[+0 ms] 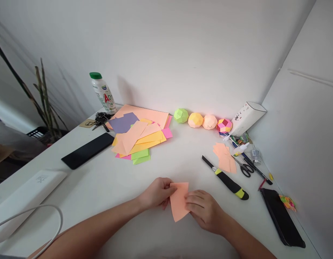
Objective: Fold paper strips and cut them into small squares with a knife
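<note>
A small orange paper piece [178, 201] lies on the white table [101, 180] near its front edge, between both my hands. My left hand [157, 193] pinches its upper left corner with curled fingers. My right hand [205, 210] presses on its right edge, fingers bent over the paper. A black and yellow utility knife [228, 178] lies just to the right of my hands. Behind it sit small cut orange paper pieces [225, 157].
A pile of coloured paper sheets [139, 135] lies mid-table, with several folded paper balls [199, 120] along the wall. Scissors [246, 169], pens and a glue bottle [241, 149] lie right. Two dark phones [88, 150] [282, 217], keys [100, 118], a bottle [103, 92] and a white box [247, 118] are around.
</note>
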Demonstrator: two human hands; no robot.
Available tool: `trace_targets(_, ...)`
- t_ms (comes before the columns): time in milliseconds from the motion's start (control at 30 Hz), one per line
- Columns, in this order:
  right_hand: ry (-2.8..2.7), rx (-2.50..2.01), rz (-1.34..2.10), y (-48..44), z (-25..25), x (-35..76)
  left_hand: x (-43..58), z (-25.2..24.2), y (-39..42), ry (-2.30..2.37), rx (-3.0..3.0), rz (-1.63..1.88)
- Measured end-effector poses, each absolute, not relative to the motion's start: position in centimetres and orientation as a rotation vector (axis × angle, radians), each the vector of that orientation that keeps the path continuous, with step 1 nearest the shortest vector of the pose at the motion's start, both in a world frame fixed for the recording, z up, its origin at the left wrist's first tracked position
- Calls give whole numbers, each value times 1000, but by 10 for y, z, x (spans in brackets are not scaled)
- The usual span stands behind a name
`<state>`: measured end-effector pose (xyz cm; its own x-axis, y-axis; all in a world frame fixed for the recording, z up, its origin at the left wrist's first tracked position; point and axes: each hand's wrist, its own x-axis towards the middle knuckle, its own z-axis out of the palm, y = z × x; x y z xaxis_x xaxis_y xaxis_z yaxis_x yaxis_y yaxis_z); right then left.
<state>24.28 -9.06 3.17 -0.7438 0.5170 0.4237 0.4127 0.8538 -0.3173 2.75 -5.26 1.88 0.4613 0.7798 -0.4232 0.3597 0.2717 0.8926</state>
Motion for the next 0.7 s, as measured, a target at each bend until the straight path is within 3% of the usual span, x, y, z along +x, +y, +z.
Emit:
trace_targets(133, -2542, -761, 428, -91, 27, 242, 24, 15, -56, 1351, 2134, 428)
trace_targets(267, -2501, -840, 533, -91, 27, 241, 16, 20, -63, 1097, 2633, 336)
trace_targets(367, -2494, -857, 581, -90, 26, 240, 9, 27, -76, 882, 2773, 159)
trace_targets(700, -2052, -1220, 871, -80, 20, 225, -7, 14, -109, 1096, 2921, 99)
